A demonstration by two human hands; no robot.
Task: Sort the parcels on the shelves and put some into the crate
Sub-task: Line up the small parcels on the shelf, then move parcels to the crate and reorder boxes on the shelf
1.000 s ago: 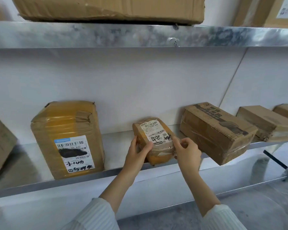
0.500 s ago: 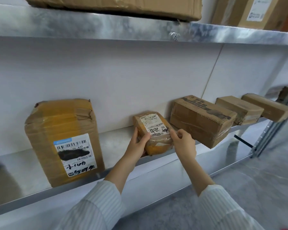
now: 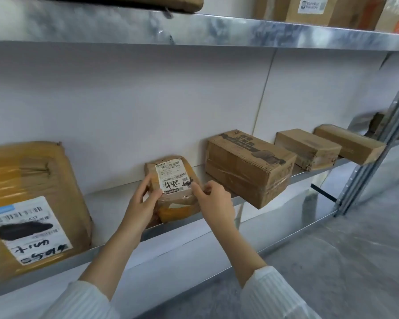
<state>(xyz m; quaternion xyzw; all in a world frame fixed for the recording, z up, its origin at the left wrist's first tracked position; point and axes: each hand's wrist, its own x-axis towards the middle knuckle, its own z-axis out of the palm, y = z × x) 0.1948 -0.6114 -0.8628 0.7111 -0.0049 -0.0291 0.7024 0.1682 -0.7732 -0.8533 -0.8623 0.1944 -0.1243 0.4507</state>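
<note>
Both hands hold one small parcel that stands on the shelf and leans on the wall. The left hand has its grip closed on the parcel's left edge. The right hand pinches its right edge. The white label faces out, so this looks like the checking step. A big parcel stands well to the left of the small parcel, and a box sits just to its right. No crate can be seen. Next, I think the hands should lift the small parcel off the shelf and carry it to the crate, or set it back
</note>
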